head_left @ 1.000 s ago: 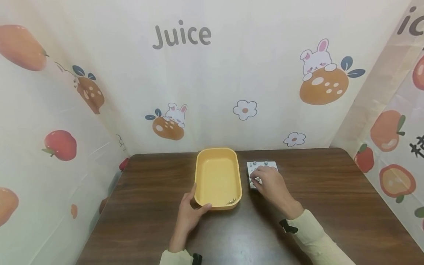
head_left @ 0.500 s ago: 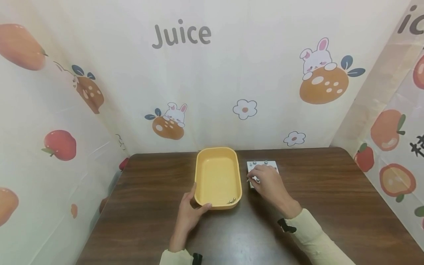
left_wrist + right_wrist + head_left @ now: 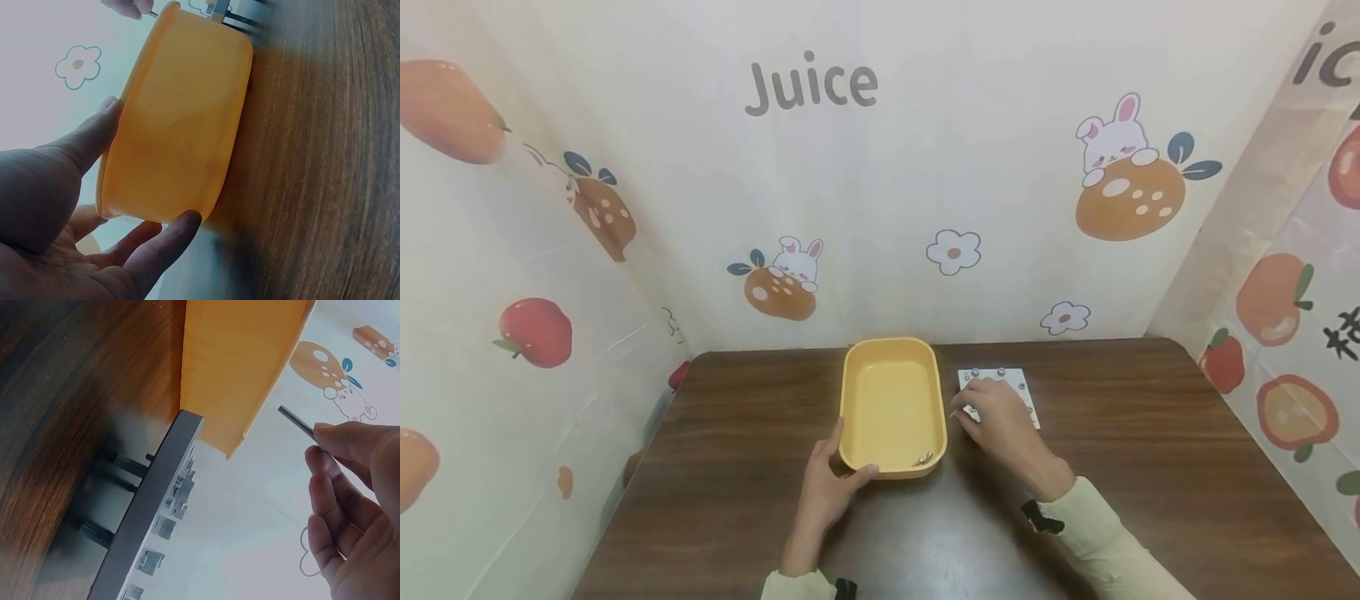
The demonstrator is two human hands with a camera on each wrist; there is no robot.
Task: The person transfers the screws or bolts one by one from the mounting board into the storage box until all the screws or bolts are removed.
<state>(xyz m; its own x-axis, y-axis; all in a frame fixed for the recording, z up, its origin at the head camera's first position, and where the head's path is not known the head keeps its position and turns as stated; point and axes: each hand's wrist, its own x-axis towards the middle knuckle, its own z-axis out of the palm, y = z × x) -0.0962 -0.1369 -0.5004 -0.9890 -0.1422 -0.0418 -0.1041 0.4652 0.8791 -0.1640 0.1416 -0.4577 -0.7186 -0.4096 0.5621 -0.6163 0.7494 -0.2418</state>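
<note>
My left hand [image 3: 826, 492] holds the near left corner of a yellow plastic tray [image 3: 891, 400], its thumb on the near rim and its fingers along the left side. A few small metal screws [image 3: 922, 459] lie in the tray's near right corner. Between thumb and fingertips, my right hand [image 3: 1003, 421] pinches a screw [image 3: 296, 421]; its threaded shank sticks out and its head is hidden. The screw is in the air between the tray and a white-topped plate [image 3: 1015, 383]. In the right wrist view, threaded screw ends [image 3: 97, 534] jut out below that plate.
More screw heads and nuts [image 3: 150, 561] stand on the plate's top. Everything rests on a dark brown wooden table [image 3: 737, 433]. A pale printed curtain [image 3: 880, 183] hangs behind and at both sides.
My right hand has drawn the screw off the plate and moved left toward the tray, baring the plate's right part. My left hand and the tray have stayed put.
</note>
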